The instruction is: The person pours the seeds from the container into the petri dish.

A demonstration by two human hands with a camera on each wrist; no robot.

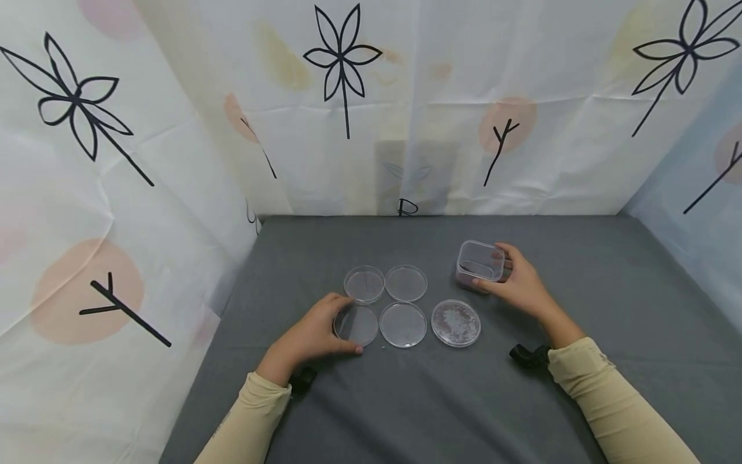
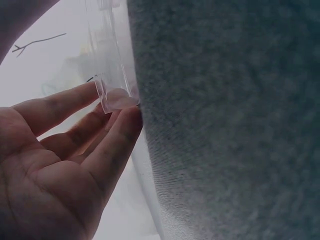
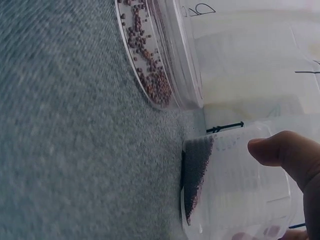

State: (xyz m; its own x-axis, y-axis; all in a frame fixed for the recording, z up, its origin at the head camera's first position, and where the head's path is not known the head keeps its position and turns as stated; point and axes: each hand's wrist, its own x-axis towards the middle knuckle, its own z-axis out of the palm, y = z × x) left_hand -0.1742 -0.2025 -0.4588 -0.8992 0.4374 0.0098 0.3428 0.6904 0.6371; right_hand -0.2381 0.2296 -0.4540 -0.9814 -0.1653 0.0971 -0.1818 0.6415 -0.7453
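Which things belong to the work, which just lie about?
Likely the work:
clear round plastic dish, held by left hand
three similar dishes
similar dish of brown grains
clear rectangular plastic tub, held by right hand

Likely background:
grey cloth tabletop
white patterned backdrop

right grip [image 3: 300,159] holds tub [image 3: 245,175] | dark grains [image 3: 195,165] inside | 1 dish [image 3: 184,65] near

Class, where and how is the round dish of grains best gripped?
The grain dish is probably best pinched by its low round wall, thumb on the near edge, fingers on the far, coming from the right: it lies flat, and another dish sits close on its left.
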